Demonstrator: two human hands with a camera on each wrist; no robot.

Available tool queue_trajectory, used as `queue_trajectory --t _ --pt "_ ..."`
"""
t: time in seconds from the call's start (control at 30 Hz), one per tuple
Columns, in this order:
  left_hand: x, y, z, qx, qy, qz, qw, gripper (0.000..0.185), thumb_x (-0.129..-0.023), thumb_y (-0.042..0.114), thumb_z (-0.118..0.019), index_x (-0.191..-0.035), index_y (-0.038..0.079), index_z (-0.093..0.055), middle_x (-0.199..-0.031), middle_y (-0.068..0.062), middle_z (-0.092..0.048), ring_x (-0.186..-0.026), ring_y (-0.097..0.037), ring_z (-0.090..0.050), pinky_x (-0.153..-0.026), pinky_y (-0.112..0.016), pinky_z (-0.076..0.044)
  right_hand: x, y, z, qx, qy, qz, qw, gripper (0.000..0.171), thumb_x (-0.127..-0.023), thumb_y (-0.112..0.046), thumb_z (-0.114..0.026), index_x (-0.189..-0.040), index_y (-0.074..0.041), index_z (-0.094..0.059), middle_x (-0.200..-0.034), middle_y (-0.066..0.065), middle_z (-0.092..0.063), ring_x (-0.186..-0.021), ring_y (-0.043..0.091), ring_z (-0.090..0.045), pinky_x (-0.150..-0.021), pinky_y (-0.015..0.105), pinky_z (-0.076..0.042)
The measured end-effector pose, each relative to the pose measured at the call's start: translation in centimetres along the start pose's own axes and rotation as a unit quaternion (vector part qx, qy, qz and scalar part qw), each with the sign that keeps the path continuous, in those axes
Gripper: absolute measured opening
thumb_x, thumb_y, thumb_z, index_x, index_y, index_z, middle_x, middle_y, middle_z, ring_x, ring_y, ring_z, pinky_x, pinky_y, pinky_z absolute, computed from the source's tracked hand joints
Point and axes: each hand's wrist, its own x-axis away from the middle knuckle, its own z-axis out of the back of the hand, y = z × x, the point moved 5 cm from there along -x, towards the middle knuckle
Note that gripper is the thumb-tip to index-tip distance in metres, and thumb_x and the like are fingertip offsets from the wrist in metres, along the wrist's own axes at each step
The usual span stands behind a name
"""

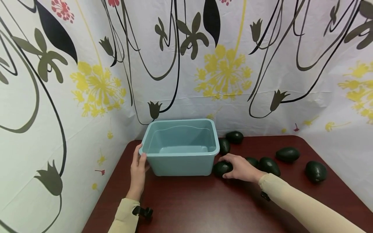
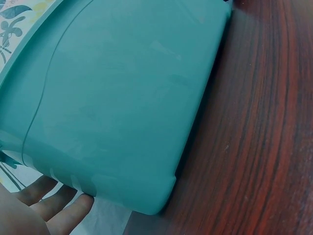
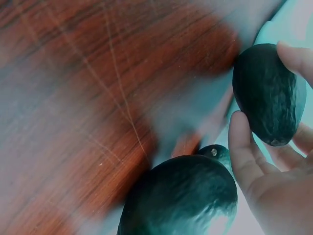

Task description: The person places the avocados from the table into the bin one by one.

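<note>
Left hand (image 1: 138, 170) lies at the left front corner of the teal plastic bin (image 1: 180, 161); fingers (image 2: 55, 203) straight and relaxed against the bin's wall, thumb up at the rim, grip spread, nothing held. One bin only, standing upright on the dark red wood-grain worktop (image 1: 204, 207), toward its back left, close to the flowered curtain (image 1: 96, 84) that walls in the left and back sides. Bin interior looks bare as far as the head view shows it.

Right of the bin: avocados, dark green, seven counted in the head view. One avocado (image 1: 222, 168) lies on the worktop just at the bin's front right corner, and the right hand (image 1: 240, 168) is on it, fingers curled over the top and thumb at the near side: grip closing around this fruit (the right wrist view shows fingertips (image 3: 242, 147) pinching its two sides). Still on the worktop as far as can be told.

Other six avocados: two behind the hand beside the bin's right wall (image 1: 223, 145) (image 1: 234, 137), two just past the wrist (image 1: 252, 161) (image 1: 269, 166), two well apart toward the right edge (image 1: 287, 154) (image 1: 316, 171).

Both forearms wear beige sleeves (image 1: 303, 204).
</note>
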Motion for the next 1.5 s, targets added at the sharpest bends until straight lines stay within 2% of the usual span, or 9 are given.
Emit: queue_trajectory --t 0.23,0.53,0.63,0.9,1.0,1.2,1.37,1.5 --pt "-0.1 -0.3 -0.2 0.006 0.002 0.0 1.0 0.051 -0.108 0.032 -0.047 -0.157 0.034 -0.034 -0.153 -0.012 -0.039 -0.13 -0.033 -0.046 -0.099 -0.067 -0.04 0.7 0.2 0.7 0.009 0.011 0.001 1.0 0.058 -0.077 -0.034 -0.088 -0.128 -0.025 -0.064 -0.125 -0.012 -0.059 -0.11 0.01 -0.058 -0.091 0.043 -0.051" --pt "-1.0 -2.9 0.5 -0.021 0.028 -0.009 0.9994 0.046 -0.107 0.04 -0.049 -0.151 0.047 -0.037 -0.149 0.003 -0.042 -0.128 -0.029 -0.05 -0.094 -0.065 -0.045 1.5 -0.5 0.9 0.001 0.012 -0.015 1.0 0.057 -0.077 -0.036 -0.088 -0.129 -0.029 -0.064 -0.123 -0.017 -0.057 -0.11 0.007 -0.057 -0.091 0.04 -0.05" --pt "-0.9 -2.8 0.5 -0.021 0.025 -0.005 0.9995 0.047 -0.107 0.04 -0.049 -0.151 0.047 -0.037 -0.15 0.002 -0.041 -0.129 -0.03 -0.049 -0.095 -0.066 -0.044 1.7 -0.6 0.9 0.002 0.014 -0.018 1.0 0.057 -0.077 -0.037 -0.088 -0.129 -0.03 -0.065 -0.123 -0.019 -0.057 -0.11 0.005 -0.056 -0.092 0.038 -0.05" --pt "-0.1 -0.3 0.2 -0.008 0.006 0.005 0.9999 0.05 -0.107 0.034 -0.048 -0.156 0.037 -0.035 -0.153 -0.01 -0.038 -0.131 -0.035 -0.045 -0.098 -0.069 -0.039 2.2 -1.4 1.7 -0.002 0.025 -0.01 1.0 0.057 -0.078 -0.035 -0.088 -0.129 -0.027 -0.065 -0.121 -0.017 -0.058 -0.105 0.005 -0.057 -0.09 0.037 -0.052" --pt "-0.3 -0.8 0.2 -0.01 0.005 0.005 0.9999 0.05 -0.107 0.035 -0.048 -0.155 0.038 -0.034 -0.154 -0.008 -0.038 -0.132 -0.034 -0.044 -0.098 -0.068 -0.039 2.5 -1.6 2.0 -0.005 0.032 -0.006 0.999 0.057 -0.078 -0.033 -0.088 -0.129 -0.026 -0.065 -0.119 -0.016 -0.058 -0.102 0.006 -0.057 -0.087 0.037 -0.052" --pt "-1.0 -2.7 0.5 -0.02 0.014 -0.005 0.9997 0.048 -0.108 0.037 -0.047 -0.153 0.046 -0.034 -0.152 -0.001 -0.039 -0.132 -0.03 -0.045 -0.098 -0.066 -0.042 2.8 -1.6 2.5 -0.003 0.045 -0.013 0.999 0.057 -0.078 -0.032 -0.088 -0.129 -0.03 -0.064 -0.119 -0.017 -0.055 -0.102 0.005 -0.056 -0.086 0.034 -0.052" --pt "-1.1 -3.1 0.6 -0.018 0.021 -0.015 0.9995 0.046 -0.107 0.039 -0.049 -0.151 0.047 -0.037 -0.15 0.004 -0.041 -0.13 -0.027 -0.047 -0.095 -0.066 -0.045 3.0 -1.3 2.9 0.006 0.05 -0.018 0.999 0.058 -0.078 -0.034 -0.088 -0.13 -0.034 -0.062 -0.119 -0.019 -0.055 -0.103 0.004 -0.057 -0.086 0.035 -0.051" --pt "-1.0 -3.2 0.6 -0.018 0.024 -0.011 0.9995 0.047 -0.107 0.039 -0.049 -0.151 0.047 -0.037 -0.15 0.003 -0.042 -0.13 -0.028 -0.047 -0.095 -0.065 -0.044 3.2 -1.2 3.3 0.004 0.054 -0.022 0.998 0.058 -0.078 -0.036 -0.087 -0.129 -0.037 -0.061 -0.118 -0.02 -0.055 -0.103 0.004 -0.057 -0.086 0.036 -0.052"
